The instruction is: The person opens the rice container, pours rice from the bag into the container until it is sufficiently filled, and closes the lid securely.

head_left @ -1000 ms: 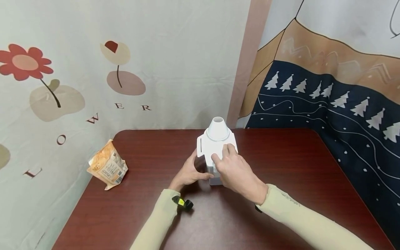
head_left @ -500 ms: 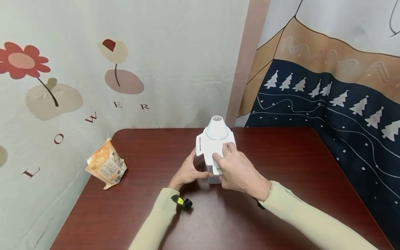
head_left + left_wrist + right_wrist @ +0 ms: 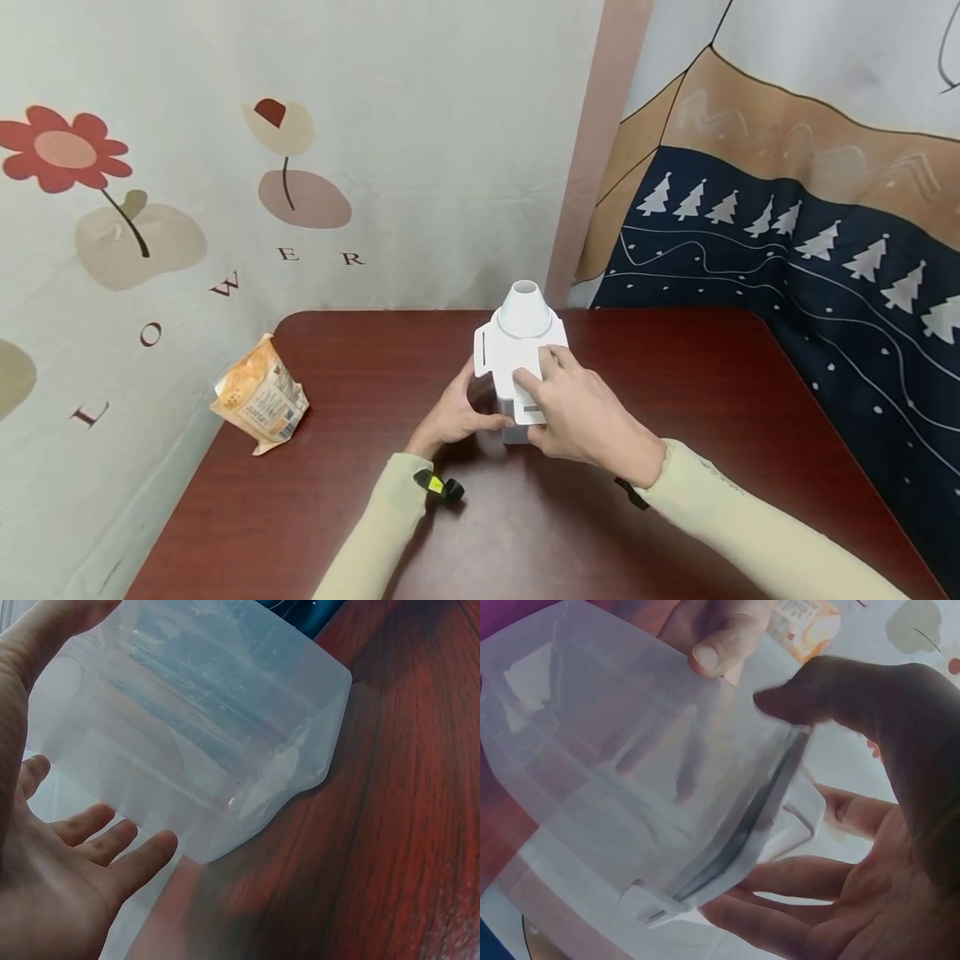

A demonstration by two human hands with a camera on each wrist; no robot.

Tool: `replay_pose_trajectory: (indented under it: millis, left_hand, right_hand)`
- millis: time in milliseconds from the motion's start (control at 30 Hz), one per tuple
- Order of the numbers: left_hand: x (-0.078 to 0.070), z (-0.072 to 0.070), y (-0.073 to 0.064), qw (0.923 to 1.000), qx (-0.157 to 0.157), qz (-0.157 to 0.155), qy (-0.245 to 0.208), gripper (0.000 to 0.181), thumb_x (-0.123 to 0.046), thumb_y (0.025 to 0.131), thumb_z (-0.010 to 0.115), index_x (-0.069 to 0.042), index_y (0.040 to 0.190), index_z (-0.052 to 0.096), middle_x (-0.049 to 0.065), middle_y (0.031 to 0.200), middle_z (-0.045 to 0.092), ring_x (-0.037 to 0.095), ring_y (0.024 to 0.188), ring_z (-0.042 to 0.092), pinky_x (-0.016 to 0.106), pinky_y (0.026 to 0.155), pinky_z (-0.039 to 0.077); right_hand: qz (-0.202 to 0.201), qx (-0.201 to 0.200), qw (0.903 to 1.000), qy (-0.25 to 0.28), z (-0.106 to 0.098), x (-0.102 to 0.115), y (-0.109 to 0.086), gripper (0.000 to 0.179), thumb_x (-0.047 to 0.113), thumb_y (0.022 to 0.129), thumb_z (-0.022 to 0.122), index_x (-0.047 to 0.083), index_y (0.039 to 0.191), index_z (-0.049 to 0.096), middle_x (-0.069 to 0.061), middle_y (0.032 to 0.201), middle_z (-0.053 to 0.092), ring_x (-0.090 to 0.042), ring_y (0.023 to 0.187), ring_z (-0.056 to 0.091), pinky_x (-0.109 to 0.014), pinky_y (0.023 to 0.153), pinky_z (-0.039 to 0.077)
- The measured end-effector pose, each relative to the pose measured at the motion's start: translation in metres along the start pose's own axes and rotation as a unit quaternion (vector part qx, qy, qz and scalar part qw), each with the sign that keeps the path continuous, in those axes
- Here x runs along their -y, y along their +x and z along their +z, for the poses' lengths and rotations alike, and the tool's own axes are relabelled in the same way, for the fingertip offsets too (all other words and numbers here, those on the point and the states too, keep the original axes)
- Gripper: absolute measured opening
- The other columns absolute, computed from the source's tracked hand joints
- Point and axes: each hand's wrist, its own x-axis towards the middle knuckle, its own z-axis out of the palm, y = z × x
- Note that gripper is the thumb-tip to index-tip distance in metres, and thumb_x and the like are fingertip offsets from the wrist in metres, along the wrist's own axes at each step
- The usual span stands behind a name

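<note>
L hand (image 3: 453, 412) holds clear tub (image 3: 225, 712), prob. to steady it on desk (image 3: 360, 375); R hand (image 3: 588, 412) grips white lid (image 3: 508, 358) at near right, prob. for leverage.

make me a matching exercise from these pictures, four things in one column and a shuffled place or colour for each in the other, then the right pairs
Column one
1. left hand
2. right hand
3. packet
4. table

Column two
A. reddish brown
B. with fingers on the top of the white lid
C. orange, at the person's left, apart from both hands
D. at the left side of the translucent container, thumb and fingers on different faces

Right pairs
1-D
2-B
3-C
4-A
</note>
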Motion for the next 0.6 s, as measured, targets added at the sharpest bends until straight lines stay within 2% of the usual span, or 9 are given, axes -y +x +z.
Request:
replay_pose_trajectory:
  millis: [167,267,400,600]
  left_hand:
    - [-0.001,0.0,0.0,1.0,0.003,0.003,-0.001,0.113,-0.01,0.069,0.095,-0.035,0.159,0.031,-0.003,0.155,0.047,0.019,0.143,0.042,0.049,0.123,0.029]
    - [-0.001,0.0,0.0,0.9998,0.011,0.013,-0.007,0.113,-0.008,0.07,0.094,-0.036,0.159,0.029,-0.004,0.155,0.047,0.017,0.142,0.043,0.049,0.123,0.031]
    - [-0.001,0.001,0.0,0.9988,0.024,0.03,-0.03,0.114,-0.003,0.071,0.092,-0.035,0.16,0.027,-0.001,0.153,0.049,0.018,0.14,0.047,0.05,0.122,0.034]
    - [-0.004,0.0,0.0,0.9989,0.019,0.034,-0.025,0.115,-0.005,0.07,0.093,-0.035,0.16,0.027,-0.003,0.156,0.046,0.018,0.144,0.042,0.052,0.124,0.027]
  right_hand:
    - [0.015,0.022,0.9993,0.026,-0.005,-0.005,-0.003,0.066,0.035,0.07,0.085,0.017,0.13,0.064,-0.01,0.108,0.062,-0.028,0.109,0.06,-0.031,0.058,0.056]
    - [0.03,0.044,0.9972,0.053,-0.007,-0.009,-0.003,0.077,0.04,0.072,0.086,0.016,0.141,0.059,-0.008,0.115,0.064,-0.025,0.112,0.061,-0.03,0.066,0.059]
    - [0.035,0.052,0.9934,0.096,-0.01,-0.018,-0.002,0.076,0.041,0.076,0.086,0.014,0.142,0.058,-0.005,0.125,0.068,-0.022,0.111,0.06,-0.033,0.078,0.059]
    - [0.031,0.064,0.9863,0.149,-0.014,-0.036,0.001,0.07,0.046,0.08,0.085,0.016,0.139,0.061,-0.002,0.124,0.068,-0.017,0.107,0.057,-0.03,0.076,0.056]
